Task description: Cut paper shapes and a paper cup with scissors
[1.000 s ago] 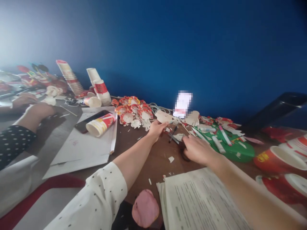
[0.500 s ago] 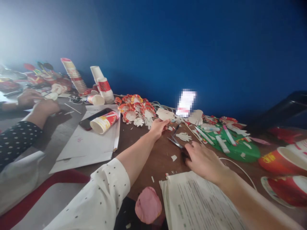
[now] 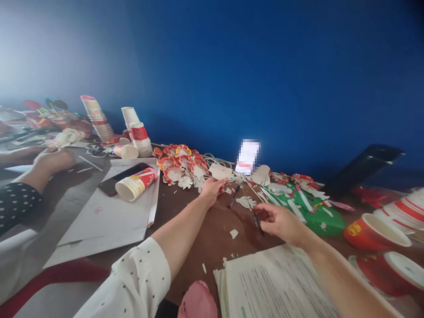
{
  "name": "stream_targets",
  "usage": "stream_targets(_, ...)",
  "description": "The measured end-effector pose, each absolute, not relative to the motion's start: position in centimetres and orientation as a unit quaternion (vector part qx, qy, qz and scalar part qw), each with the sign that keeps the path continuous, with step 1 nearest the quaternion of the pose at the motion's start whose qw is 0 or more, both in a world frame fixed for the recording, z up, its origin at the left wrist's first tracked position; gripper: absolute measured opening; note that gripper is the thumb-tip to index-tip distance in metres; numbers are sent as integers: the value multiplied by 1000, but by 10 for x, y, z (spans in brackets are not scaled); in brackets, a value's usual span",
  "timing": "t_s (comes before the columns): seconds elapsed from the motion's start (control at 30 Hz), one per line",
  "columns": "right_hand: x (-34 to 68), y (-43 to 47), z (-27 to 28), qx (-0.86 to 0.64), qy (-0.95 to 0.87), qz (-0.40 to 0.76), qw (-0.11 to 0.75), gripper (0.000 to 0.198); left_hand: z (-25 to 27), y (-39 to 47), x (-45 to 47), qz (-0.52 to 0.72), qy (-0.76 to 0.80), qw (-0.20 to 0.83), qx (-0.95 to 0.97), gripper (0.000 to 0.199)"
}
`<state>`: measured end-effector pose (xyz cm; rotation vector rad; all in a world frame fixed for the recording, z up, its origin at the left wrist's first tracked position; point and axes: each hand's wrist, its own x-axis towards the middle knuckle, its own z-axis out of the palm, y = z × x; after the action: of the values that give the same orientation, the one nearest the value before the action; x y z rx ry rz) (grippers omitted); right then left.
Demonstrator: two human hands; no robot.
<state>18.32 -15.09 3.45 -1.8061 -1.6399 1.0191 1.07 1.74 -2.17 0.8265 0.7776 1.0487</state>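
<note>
My left hand (image 3: 213, 193) is closed in a pinch at the lower edge of a pale paper piece (image 3: 220, 171). My right hand (image 3: 278, 221) has its fingers closed around dark-handled scissors (image 3: 256, 220), raised slightly above the brown table (image 3: 202, 229); their blades are hard to make out. A white hand-shaped paper cut-out (image 3: 245, 202) lies just beyond the scissors. Between my hands lies a slim dark pen-like object (image 3: 234, 197). Beside my left hand is a heap of red and white paper cut-outs (image 3: 185, 163).
A lit phone (image 3: 247, 157) leans by the blue wall. Markers and scraps cover a green sheet (image 3: 326, 221) at right, near paper cups (image 3: 372, 229). Printed papers (image 3: 274, 282) lie in front. At left are stacked cups (image 3: 97, 117) and a co-worker's hands (image 3: 54, 159).
The view has tilted up and shifted slightly right. My right hand has lifted the scissors from beside the cut-out, and their blades have turned. My left hand keeps its pinch on the paper piece.
</note>
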Motion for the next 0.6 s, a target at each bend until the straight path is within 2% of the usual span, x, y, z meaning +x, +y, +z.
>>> stream_targets(0.13, 189, -145, 34, -617, -509, 483, 356, 46, -21, 16, 11, 482, 352, 717, 361, 30)
stream_targets(0.3, 167, -131, 36, -561, -457, 489, 487, 45, -19, 15, 10, 486, 351, 720, 350, 28)
stream_targets(0.47, 140, -109, 32, -592, -438, 505, 450, 33, -11, 12, 9, 495, 338, 732, 324, 26)
stream_targets(0.6, 134, -98, 16, -626, -464, 457, 429, 37, -10, 11, 10, 505, 303, 747, 308, 27)
